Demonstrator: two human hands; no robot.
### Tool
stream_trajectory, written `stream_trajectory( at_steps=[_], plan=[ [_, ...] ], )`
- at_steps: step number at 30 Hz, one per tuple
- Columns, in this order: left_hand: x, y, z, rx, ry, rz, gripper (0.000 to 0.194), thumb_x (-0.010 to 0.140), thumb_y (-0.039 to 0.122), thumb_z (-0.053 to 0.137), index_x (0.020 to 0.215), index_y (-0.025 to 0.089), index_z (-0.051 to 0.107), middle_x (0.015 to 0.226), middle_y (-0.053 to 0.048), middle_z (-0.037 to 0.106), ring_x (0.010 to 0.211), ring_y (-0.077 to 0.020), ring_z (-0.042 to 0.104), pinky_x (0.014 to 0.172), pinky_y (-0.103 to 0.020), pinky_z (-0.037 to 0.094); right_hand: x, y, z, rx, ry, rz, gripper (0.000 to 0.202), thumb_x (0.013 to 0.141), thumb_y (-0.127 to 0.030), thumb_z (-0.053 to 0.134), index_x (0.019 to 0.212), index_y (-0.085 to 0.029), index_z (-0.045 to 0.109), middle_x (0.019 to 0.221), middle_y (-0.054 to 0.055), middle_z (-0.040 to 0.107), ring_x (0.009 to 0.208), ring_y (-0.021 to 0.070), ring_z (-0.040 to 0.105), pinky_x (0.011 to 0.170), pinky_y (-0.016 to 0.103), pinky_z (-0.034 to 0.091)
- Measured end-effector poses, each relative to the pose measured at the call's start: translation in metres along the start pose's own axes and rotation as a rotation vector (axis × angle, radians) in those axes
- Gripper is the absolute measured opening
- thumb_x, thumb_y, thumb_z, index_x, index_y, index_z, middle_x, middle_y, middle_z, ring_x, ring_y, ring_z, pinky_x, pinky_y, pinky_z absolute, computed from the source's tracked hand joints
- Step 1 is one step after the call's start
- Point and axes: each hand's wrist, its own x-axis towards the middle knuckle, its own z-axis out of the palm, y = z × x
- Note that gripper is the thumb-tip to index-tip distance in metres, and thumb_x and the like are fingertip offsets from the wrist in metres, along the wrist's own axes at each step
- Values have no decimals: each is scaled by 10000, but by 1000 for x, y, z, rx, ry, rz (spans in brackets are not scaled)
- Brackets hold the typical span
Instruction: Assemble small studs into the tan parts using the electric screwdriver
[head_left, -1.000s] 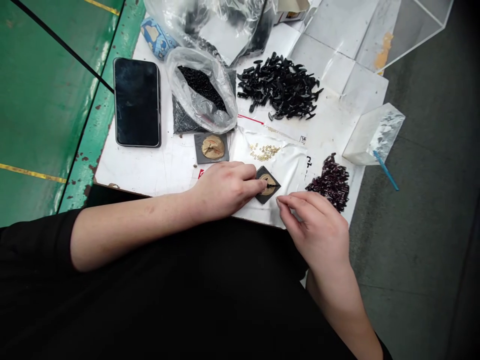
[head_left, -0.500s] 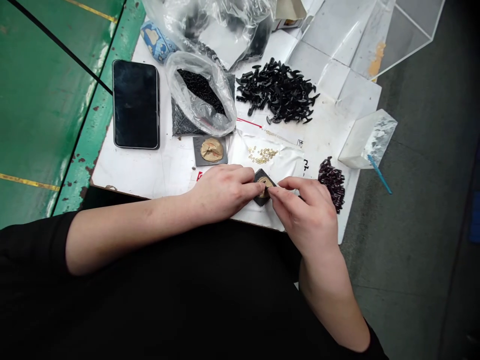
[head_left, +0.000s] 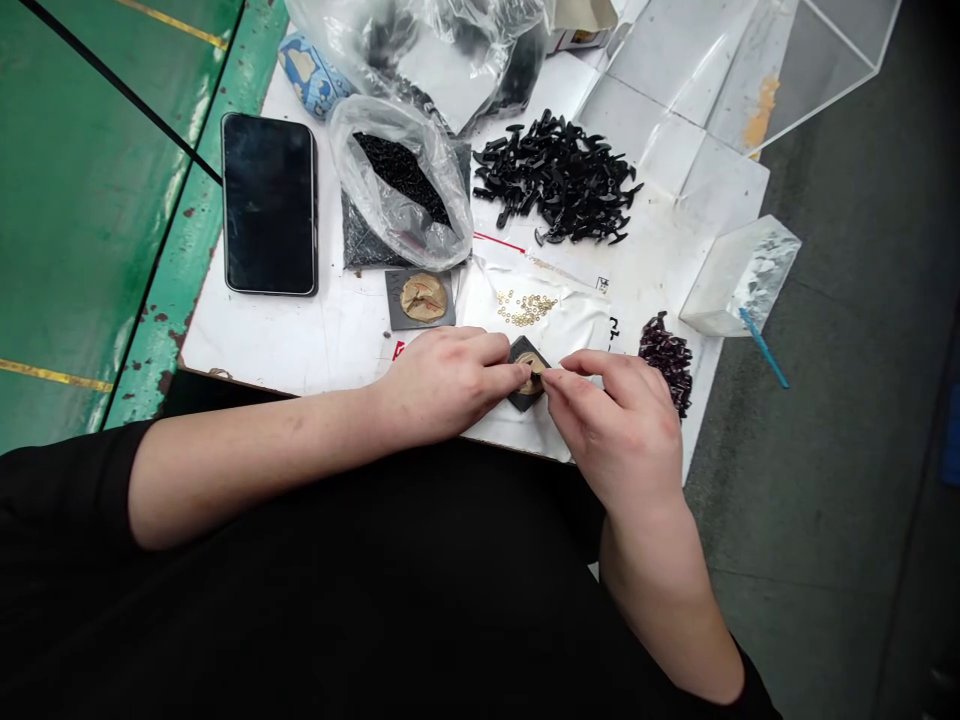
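A small dark square block point(head_left: 519, 403) with a round tan pad point(head_left: 534, 360) on top lies near the table's front edge, turned cornerwise. From its left side my left hand point(head_left: 450, 378) reaches in, fingers closed together and thumb tip over the pad, holding the block steady. My right hand point(head_left: 619, 415) comes from the other side with thumb and forefinger pinched at the pad. A tiny dark piece point(head_left: 535, 376) shows between the two hands' tips; its kind is too small to tell. Just beyond lie many small gold rings point(head_left: 527, 308) on white paper.
A heap of black T-shaped parts point(head_left: 555, 180) and dark red parts point(head_left: 666, 362) lie on the table. A second block point(head_left: 401, 318) with a tan pad, an open plastic bag point(head_left: 450, 240) of black bits, a phone point(head_left: 270, 205) and a clear block point(head_left: 739, 275) stand around.
My right fingertips have shifted very slightly right. My left hand keeps its place on the block; otherwise only the camera view has moved a little.
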Motion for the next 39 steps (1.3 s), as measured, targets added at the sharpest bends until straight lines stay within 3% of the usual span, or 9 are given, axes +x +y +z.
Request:
stream_trajectory(
  at_steps=[8, 20, 25, 28, 31, 33, 35, 37, 39],
  plan=[
    [1, 0, 0, 0, -25, -2, 250, 1126, 307, 585, 1145, 236, 824, 865, -33, 667, 736, -178, 607, 668, -329, 441, -4, -1, -3, 100, -33, 43, 306, 1007, -172, 773, 1279, -310, 750, 1196, 67, 802, 1067, 251, 748, 956, 425, 588],
    [0, -1, -2, -13, 7, 17, 262, 1138, 310, 573, 1171, 230, 820, 883, -30, 676, 748, -186, 613, 660, -339, 441, -3, 2, 0, 166, 10, 10, 270, 985, -142, 799, 1212, -286, 780, 1223, 87, 798, 1065, 253, 736, 927, 438, 624],
    [-1, -1, -2, -7, 7, 11, 251, 1131, 292, 579, 1173, 240, 822, 870, -26, 666, 752, -184, 615, 664, -328, 449, 12, 8, -16, 240, 66, 49, 306, 982, -147, 805, 1245, -303, 798, 1246, 89, 794, 1080, 259, 759, 917, 450, 654],
    [-1, 0, -2, -17, 36, 7, 267, 1144, 308, 565, 1163, 244, 823, 868, -23, 671, 744, -170, 621, 654, -313, 459, 42, 16, -32, 218, 177, 64, 252, 1003, -203, 798, 1229, -311, 824, 1230, 83, 806, 1065, 260, 784, 922, 448, 665],
    [-2, 0, -2, -47, 100, -10, 289, 1159, 319, 554, 1130, 243, 831, 843, -20, 682, 734, -147, 643, 654, -285, 472, 91, 28, -46, 202, 322, 102, 206, 1099, -357, 683, 1220, -316, 845, 1189, 75, 824, 1103, 273, 797, 955, 471, 666],
    [-1, -1, -3, -76, 143, -26, 292, 1161, 329, 565, 1105, 237, 837, 817, -18, 689, 716, -135, 650, 654, -271, 479, 133, 36, -55, 259, 433, 162, 423, 1177, -495, 473, 1273, -299, 835, 1211, 95, 821, 1157, 280, 791, 943, 470, 667],
    [-1, -2, -4, -119, 176, -27, 283, 1153, 331, 590, 1069, 225, 839, 814, -18, 706, 711, -129, 661, 654, -262, 491, 179, 42, -65, 433, 546, 202, 668, 1177, -635, 272, 1466, -269, 750, 1389, 150, 765, 1219, 282, 783, 866, 403, 652],
    [-1, -3, -5, -165, 202, -31, 261, 1139, 323, 623, 1034, 213, 835, 840, -22, 731, 727, -128, 683, 665, -257, 511, 223, 42, -75, 637, 538, 175, 750, 1123, -755, 284, 1653, -318, 586, 1575, 125, 666, 1388, 321, 707, 824, 366, 592],
    [-1, -4, -6, -206, 212, -39, 240, 1126, 318, 647, 1014, 204, 826, 869, -27, 748, 745, -131, 701, 676, -256, 531, 260, 35, -82, 856, 450, 142, 715, 1106, -742, 362, 1646, -325, 577, 1585, 24, 662, 1445, 362, 647, 794, 358, 536]
  ],
)
